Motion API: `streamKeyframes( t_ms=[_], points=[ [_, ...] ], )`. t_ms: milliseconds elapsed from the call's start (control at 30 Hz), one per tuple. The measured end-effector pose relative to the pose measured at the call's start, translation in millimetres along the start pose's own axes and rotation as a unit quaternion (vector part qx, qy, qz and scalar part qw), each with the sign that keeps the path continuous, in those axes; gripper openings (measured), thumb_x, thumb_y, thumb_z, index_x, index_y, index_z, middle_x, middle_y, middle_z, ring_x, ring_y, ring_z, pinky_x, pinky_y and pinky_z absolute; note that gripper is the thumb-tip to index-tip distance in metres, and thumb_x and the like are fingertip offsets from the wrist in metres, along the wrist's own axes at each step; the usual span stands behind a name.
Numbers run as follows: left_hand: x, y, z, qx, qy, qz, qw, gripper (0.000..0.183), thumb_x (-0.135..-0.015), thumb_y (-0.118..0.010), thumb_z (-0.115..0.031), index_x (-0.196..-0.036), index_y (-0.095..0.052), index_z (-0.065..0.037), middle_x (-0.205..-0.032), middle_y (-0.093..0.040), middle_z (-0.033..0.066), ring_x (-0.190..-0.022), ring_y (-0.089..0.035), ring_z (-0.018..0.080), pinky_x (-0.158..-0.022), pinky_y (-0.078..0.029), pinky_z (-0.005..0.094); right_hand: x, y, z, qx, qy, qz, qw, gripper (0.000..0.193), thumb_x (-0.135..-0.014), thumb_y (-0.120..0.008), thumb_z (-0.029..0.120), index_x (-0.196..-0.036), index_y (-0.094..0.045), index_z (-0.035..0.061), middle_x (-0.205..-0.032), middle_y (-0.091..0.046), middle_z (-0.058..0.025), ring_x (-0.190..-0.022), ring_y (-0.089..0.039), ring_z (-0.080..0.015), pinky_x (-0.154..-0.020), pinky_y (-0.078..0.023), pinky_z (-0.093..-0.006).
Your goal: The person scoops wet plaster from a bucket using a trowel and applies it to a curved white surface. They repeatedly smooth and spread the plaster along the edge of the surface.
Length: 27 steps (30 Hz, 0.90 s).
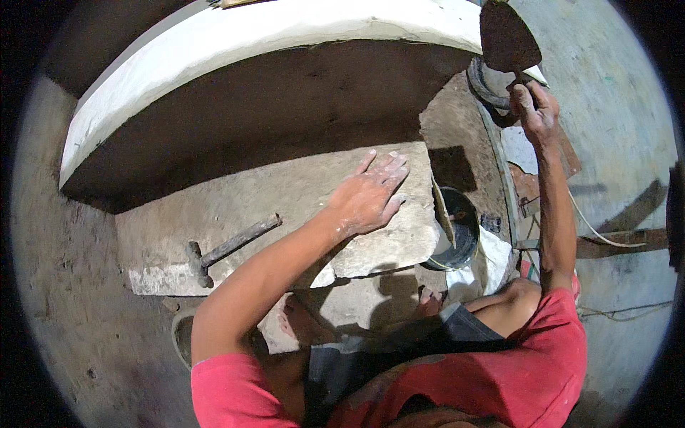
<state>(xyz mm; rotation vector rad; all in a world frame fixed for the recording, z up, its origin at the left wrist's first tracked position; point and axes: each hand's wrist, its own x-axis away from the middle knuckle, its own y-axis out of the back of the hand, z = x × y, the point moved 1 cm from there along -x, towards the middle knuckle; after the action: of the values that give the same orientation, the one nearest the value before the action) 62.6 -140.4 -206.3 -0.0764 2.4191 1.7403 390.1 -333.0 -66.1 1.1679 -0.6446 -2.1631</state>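
My right hand [536,110] is raised at the upper right, closed round the handle of a trowel [508,39]. The trowel's broad dark blade points up and away, beside the end of a white-topped ledge [321,25]. Lower down, my left hand [371,191] lies palm down with its fingers spread on a pale, dusty concrete slab [300,178], near its right end. A hammer [232,242] with a worn handle rests on the slab to the left of my forearm.
Beside the slab's right end stands a black bucket [464,239], with a white sack [494,260] near it. A coiled black hose or tyre [485,85] lies below the trowel. A pale cable [596,232] runs along the right wall. Another round container [183,335] sits at lower left.
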Motion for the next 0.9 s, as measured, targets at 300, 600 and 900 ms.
streamKeyframes(
  t_ms=[300, 600, 900],
  points=[
    [-1.4, 5.2, -1.4, -0.001, -0.007, 0.006, 1.000, 0.063, -0.109, -0.050, -0.038, -0.161, -0.044, -0.003, -0.170, -0.041, 0.0182, -0.160, -0.035, 0.0346, -0.135, -0.018, 0.0551, -5.7, -74.9, -100.6, 0.109, 0.122, 0.121, 0.979, 0.012, -0.090, -0.068, 0.011, -0.091, -0.072, -0.0007, -0.069, -0.059, -0.0219, -0.056, -0.061, -0.0287, -0.058, -0.048, -0.0448],
    [-2.3, 6.3, -2.2, -0.001, 0.001, 0.012, 1.000, 0.063, -0.108, -0.051, -0.036, -0.162, -0.043, -0.005, -0.169, -0.043, 0.0165, -0.159, -0.036, 0.0343, -0.135, -0.020, 0.0551, -27.7, -64.0, -179.0, 0.212, 0.026, 0.169, 0.962, 0.037, -0.102, -0.069, 0.034, -0.115, -0.077, 0.0000, -0.106, -0.077, -0.0259, -0.100, -0.075, -0.0418, -0.088, -0.056, -0.0471],
    [-1.8, 4.3, -1.3, -0.002, -0.004, 0.009, 1.000, 0.063, -0.108, -0.050, -0.036, -0.162, -0.043, -0.004, -0.169, -0.043, 0.0180, -0.159, -0.036, 0.0348, -0.135, -0.018, 0.0551, 58.3, -32.8, -107.7, 0.243, 0.114, 0.072, 0.961, 0.018, -0.093, -0.075, 0.025, -0.088, -0.073, 0.0074, -0.078, -0.072, -0.0150, -0.067, -0.071, -0.0378, -0.062, -0.056, -0.0472]
  ],
)
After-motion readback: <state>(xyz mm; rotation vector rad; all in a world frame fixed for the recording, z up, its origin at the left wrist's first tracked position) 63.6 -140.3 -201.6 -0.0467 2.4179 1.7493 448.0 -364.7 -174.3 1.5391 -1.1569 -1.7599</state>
